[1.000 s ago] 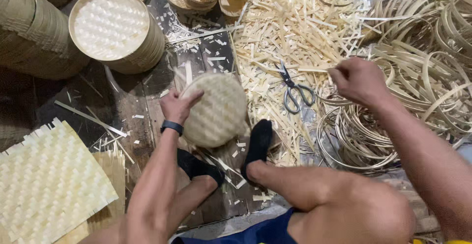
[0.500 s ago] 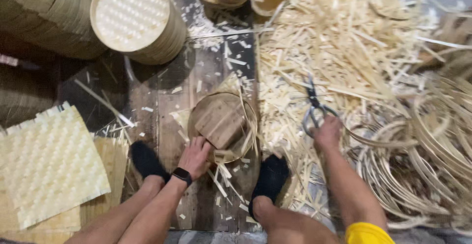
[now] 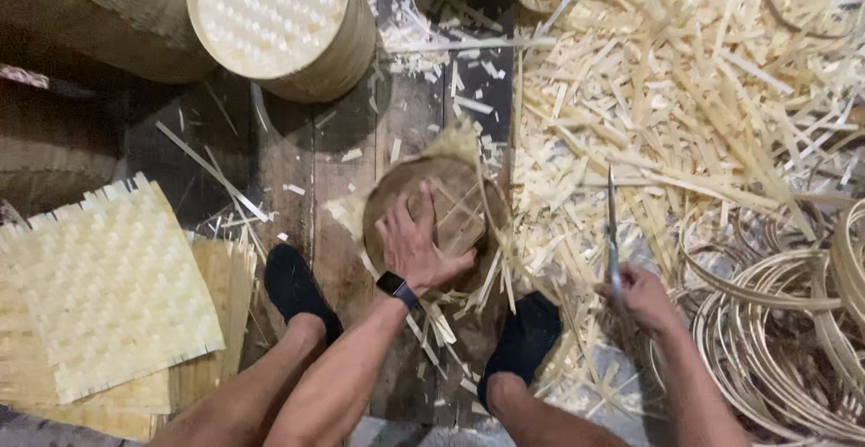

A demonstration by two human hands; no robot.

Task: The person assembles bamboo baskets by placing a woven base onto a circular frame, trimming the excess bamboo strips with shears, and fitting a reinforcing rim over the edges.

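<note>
My left hand (image 3: 415, 246), with a dark watch on its wrist, presses flat on a round woven bamboo lid (image 3: 459, 200) that lies on the wooden floor between my feet. Loose strip ends stick out around the lid's rim. My right hand (image 3: 641, 294) grips a pair of scissors (image 3: 613, 222) by the handles, blades pointing up and away from me, to the right of the lid over the bamboo scraps.
Stacked round bamboo steamer baskets (image 3: 279, 23) stand at the top left. Square woven mats (image 3: 104, 289) lie at the left. A heap of cut bamboo strips (image 3: 685, 95) covers the right, with coiled bamboo hoops (image 3: 784, 321) at the lower right. My feet in black socks (image 3: 297, 289) flank the lid.
My right hand has picked the scissors up off the strips. My left hand moved from the lid's near edge onto its top. The view has shifted closer.
</note>
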